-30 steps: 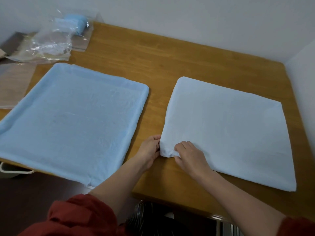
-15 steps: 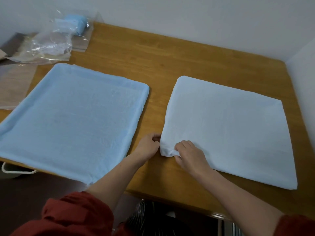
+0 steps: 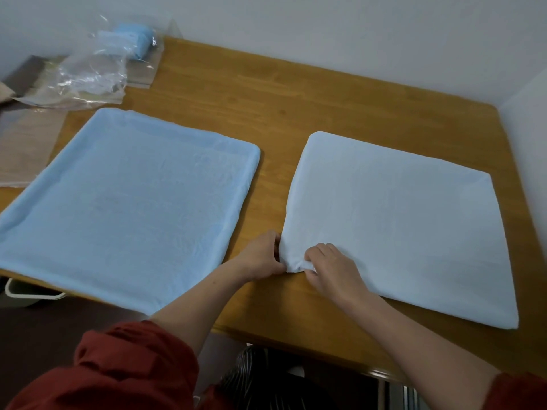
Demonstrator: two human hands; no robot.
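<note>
Head view shows the pale covered pad (image 3: 399, 226) lying flat on the right half of the wooden table (image 3: 296, 93), its near-left corner bunched between both hands. The left hand (image 3: 260, 257) grips the corner edge with curled fingers; the right hand (image 3: 334, 270) pinches the loose cloth just beside it from above. The cover seems thin, soft and light — it wrinkles where pinched — while the filling looks springy and keeps flat. Corners and seams, where slack gathers, look best to grasp. A bluer pad (image 3: 127, 208) lies to the left, not touching.
</note>
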